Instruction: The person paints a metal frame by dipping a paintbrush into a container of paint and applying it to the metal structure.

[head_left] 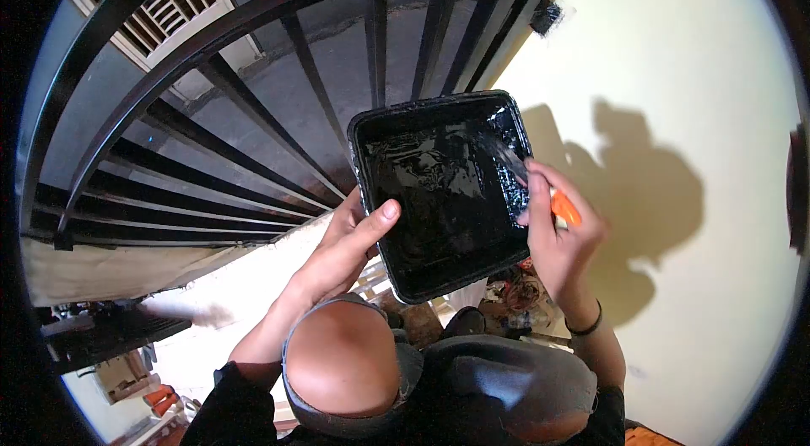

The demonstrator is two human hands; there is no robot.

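My left hand (342, 248) grips the near left side of a square black tray (456, 273), thumb over the rim and fingers beneath. Glossy black paint (426, 167) coats the floor and walls of the tray, which is tilted toward me. Between the thumb and fingers of my right hand (565, 248) is a paintbrush (564, 208) with an orange handle end. Its head reaches into the tray at the right inner wall, where wet paint glistens. The bristle tips blend into the dark paint.
A black metal railing (308, 66) curves along the left, close to the tray. At the right stands a pale wall (717, 91) with a black paint patch (547, 16) near the railing's end. My knees (346, 353) are below the tray; tangled clutter (519, 298) lies farther down.
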